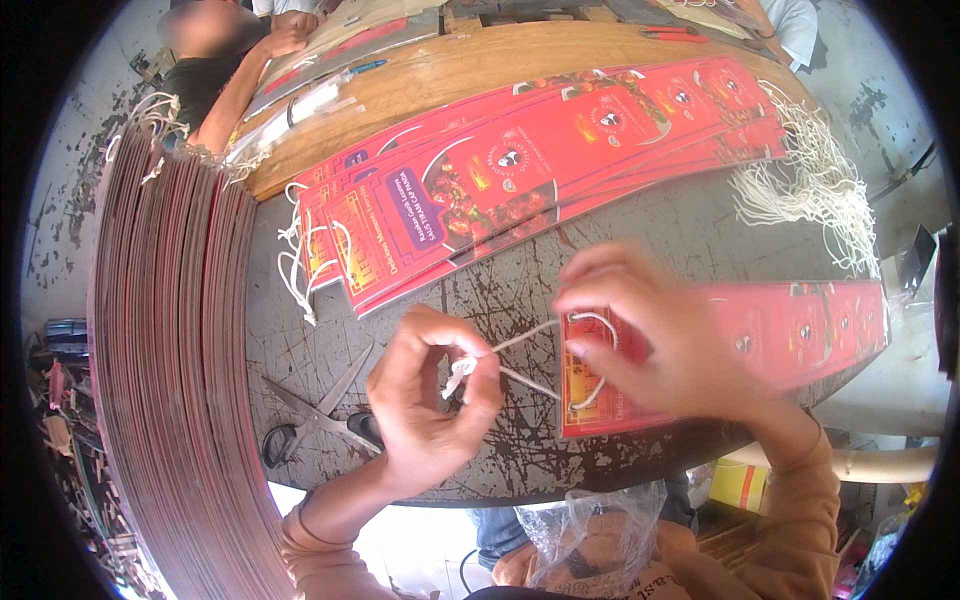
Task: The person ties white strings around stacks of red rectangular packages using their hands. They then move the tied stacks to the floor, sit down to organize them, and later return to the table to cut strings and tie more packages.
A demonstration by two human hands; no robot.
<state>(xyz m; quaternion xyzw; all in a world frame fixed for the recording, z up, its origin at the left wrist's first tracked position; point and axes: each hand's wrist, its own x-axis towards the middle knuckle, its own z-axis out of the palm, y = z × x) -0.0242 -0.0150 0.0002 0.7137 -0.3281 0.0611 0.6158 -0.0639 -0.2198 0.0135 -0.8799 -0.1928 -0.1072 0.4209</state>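
Observation:
A long red printed card strip lies on the dark scratched tabletop at the right. Through two eyelets at its left end runs a white cord, drawn out leftward in a loop. My left hand is closed, pinching the knotted end of that cord between thumb and fingers. Above the strip's eyelet end hovers my right hand, slightly blurred, its thumb and fingers curved and apart with nothing visible between them. Open scissors with dark handles rest on the table left of my left hand.
A tall stack of card strips rises at the left. Overlapping red strips with corded ends lie beyond my hands. Loose white cords hang over the right edge. Across the table are another person's hand and a red-handled tool.

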